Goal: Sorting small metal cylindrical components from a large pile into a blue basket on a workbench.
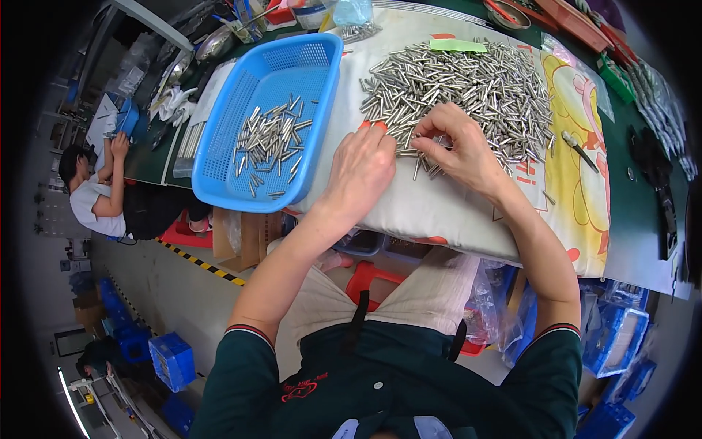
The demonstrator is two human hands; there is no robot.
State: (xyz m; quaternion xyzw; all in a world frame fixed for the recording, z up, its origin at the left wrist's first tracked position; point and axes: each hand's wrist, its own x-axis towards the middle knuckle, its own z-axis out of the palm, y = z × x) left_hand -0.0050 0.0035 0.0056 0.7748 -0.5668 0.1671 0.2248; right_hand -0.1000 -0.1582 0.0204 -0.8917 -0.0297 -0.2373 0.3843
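Note:
A broad heap of small silvery metal pins covers the cloth in front of me. My left hand is at the heap's near left edge, its fingers curled down and closed; whatever they hold is hidden beneath them. Beside it, my right hand bends over the near edge of the heap, thumb and forefinger curled toward each other. A few pins show just under its fingers, but I cannot make out what the pinch holds. To the left, a blue perforated basket carries a smaller pile of the same pins.
A green strip lies on the heap's far side. To its right, a pen-like tool rests on the patterned cloth. A bowl and red trays stand at the back. Another person sits working at far left.

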